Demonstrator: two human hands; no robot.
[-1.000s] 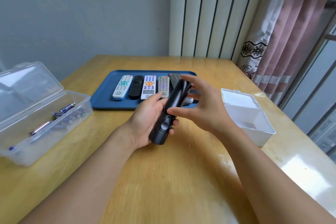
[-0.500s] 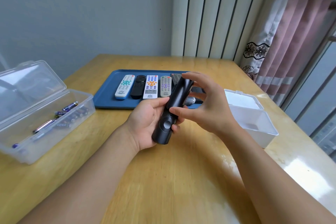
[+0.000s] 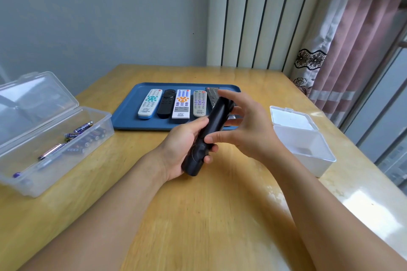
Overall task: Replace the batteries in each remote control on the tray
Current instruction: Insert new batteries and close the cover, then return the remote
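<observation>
Bare forearms, hands [image 3: 246,130], no sleeves

Bare tabletop [image 3: 198,215] between clear box [image 3: 66,138] and white box [image 3: 308,149], seemingly unobstructed.

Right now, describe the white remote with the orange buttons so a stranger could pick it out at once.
Find the blue tray at the far middle of the wooden table. Remotes lie side by side on it; count to the third from the left, the white remote, between a plain black remote and a grey remote. Only it has a cluster of orange buttons below blue ones.
</observation>
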